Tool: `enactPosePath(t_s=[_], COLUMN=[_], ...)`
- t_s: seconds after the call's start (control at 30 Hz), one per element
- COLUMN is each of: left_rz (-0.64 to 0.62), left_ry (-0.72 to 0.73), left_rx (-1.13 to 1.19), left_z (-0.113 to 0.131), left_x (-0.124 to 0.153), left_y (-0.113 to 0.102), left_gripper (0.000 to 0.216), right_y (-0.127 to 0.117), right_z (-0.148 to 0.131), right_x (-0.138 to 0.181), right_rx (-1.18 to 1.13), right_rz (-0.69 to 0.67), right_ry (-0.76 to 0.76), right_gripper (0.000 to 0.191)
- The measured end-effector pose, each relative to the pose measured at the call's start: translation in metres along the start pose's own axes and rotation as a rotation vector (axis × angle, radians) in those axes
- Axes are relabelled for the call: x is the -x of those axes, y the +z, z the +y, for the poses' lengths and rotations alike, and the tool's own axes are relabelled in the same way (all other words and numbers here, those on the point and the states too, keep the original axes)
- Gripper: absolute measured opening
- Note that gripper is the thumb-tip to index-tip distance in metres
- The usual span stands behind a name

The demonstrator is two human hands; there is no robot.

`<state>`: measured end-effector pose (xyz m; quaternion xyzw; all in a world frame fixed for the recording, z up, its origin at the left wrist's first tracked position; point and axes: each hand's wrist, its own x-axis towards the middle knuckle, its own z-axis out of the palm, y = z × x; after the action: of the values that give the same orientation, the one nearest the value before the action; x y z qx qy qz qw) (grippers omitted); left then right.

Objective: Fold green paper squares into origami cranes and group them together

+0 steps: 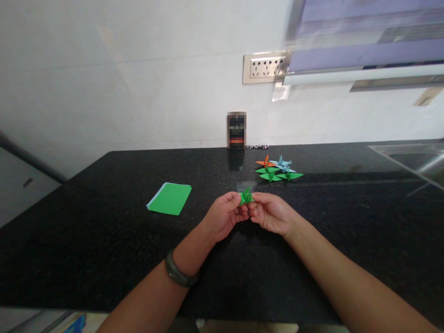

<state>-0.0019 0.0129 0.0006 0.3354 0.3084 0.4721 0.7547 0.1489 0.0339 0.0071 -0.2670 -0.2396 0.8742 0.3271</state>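
Note:
A small green origami crane (pixel 247 196) is held up between my two hands over the black countertop. My left hand (pixel 227 210) pinches its left side between thumb and fingers. On the opposite side, my right hand (pixel 272 212) grips the other edge the same way. The fingers cover much of the paper, so parts of its folds are hidden. Beyond my right hand lies a group of finished-looking paper cranes: an orange crane (pixel 266 163), light blue cranes (pixel 281 163) and green cranes (pixel 271 176). A stack of green paper sheets (pixel 169 199) rests to the left of my hands.
A dark phone-like object (pixel 237 130), blurred out, leans against the wall with a beaded strap (pixel 257 147) beside it. The sink (pixel 416 159) is at the far right. A socket panel (pixel 265 68) is on the wall. The countertop (pixel 86 231) ends near my forearms.

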Motion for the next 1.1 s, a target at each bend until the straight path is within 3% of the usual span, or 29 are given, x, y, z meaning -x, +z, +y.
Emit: enactPosePath(t_s=[0.67,0.87,1.1], left_rz=[0.026,0.048,0.141], left_ry=[0.000,0.029,0.113], left_rx=[0.057,0.012,-0.261], left_z=[-0.0023,-0.0032,-0.0008], left_x=[-0.0007,-0.0019,-0.0006], left_y=[0.0016,-0.0012,0.0009], left_gripper=[0.019,0.025,0.027], right_y=[0.0091,0.0075,0.0086], right_z=[0.0016,0.0046,0.0035], right_x=[0.0002,-0.0006,0.0001], right_rx=[-0.008,0.103,0.308], right_rz=[0.031,0.112,0.247], right_ry=[0.006,-0.183,-0.351], right_gripper=[0.023,0.019,0.026])
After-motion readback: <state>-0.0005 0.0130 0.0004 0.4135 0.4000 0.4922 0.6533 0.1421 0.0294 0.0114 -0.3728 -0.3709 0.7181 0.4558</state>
